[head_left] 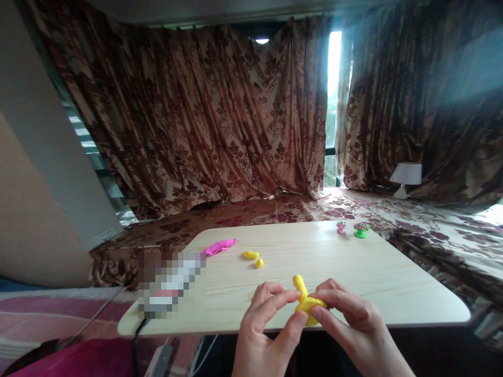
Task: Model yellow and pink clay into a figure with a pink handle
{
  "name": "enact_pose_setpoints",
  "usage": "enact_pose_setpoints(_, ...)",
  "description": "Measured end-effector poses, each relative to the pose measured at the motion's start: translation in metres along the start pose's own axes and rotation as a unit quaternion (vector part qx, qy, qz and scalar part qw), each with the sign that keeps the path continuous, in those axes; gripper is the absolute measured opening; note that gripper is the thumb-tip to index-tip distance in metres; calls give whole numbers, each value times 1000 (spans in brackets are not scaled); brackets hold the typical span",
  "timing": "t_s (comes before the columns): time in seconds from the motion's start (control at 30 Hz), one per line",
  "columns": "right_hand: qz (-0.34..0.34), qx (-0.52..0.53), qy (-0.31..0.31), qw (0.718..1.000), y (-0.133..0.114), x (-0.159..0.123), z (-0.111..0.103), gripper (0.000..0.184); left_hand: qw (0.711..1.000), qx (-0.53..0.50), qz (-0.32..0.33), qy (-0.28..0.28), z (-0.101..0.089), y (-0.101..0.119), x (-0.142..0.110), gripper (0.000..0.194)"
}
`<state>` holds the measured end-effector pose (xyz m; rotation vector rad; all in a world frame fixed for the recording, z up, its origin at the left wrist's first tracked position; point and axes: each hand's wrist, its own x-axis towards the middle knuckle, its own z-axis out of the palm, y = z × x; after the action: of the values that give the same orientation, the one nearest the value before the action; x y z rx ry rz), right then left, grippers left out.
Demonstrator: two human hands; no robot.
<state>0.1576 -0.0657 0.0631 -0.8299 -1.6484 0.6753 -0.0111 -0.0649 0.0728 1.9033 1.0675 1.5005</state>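
A yellow modelling clay figure (pixel 302 289) is held over the table's near edge, with a rounded knob pointing up and a flattened flap at its right. My left hand (pixel 269 327) pinches its left side between thumb and fingers. On the other side, my right hand (pixel 351 319) pinches the flap between thumb and forefinger. Farther back lie a short yellow clay roll (pixel 250 255) and a small yellow clay lump (pixel 260 263). Beyond them to the left is a long pink clay piece (pixel 220 247).
The pale wooden table (pixel 373 277) has rounded corners. At its far right stand a green clay piece with a dotted top (pixel 361 230) and a smaller pink one (pixel 341 227). A blurred-out object (pixel 173 288) lies at the left, a black cable (pixel 135 345) below it. A white lamp (pixel 406 174) stands behind.
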Motion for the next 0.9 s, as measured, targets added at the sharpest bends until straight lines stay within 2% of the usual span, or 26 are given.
enact_pose_setpoints(0.2, 25, 22, -20, 999, -13, -5, -4, 13, 999, -32, 43, -3, 4, 3, -4, 10)
enact_pose_setpoints(0.47, 2, 23, -39, 999, -24, -8, -5, 16, 997, 6, 70, -12, -4, 7, -6, 6)
enact_pose_setpoints(0.57, -8, 24, -46, 999, -26, -7, -6, 20, 994, 47, 95, -41, -9, 7, -7, 9)
enact_pose_setpoints(0.67, -6, 21, -38, 999, -31, -6, -6, 15, 988, 72, 111, -81, -12, 9, -7, 9)
enact_pose_setpoints(0.77, -11, 5, -37, 999, -34, -7, -6, 14, 987, 73, 112, -94, -12, 11, -6, 8)
enact_pose_setpoints(0.83, -12, 3, -38, 999, -32, -9, -6, 15, 989, 63, 106, -80, -9, 11, -6, 9)
enact_pose_setpoints(0.9, -21, 5, -28, 999, -29, -10, -7, 19, 994, 43, 92, -43, -6, 11, -8, 10)
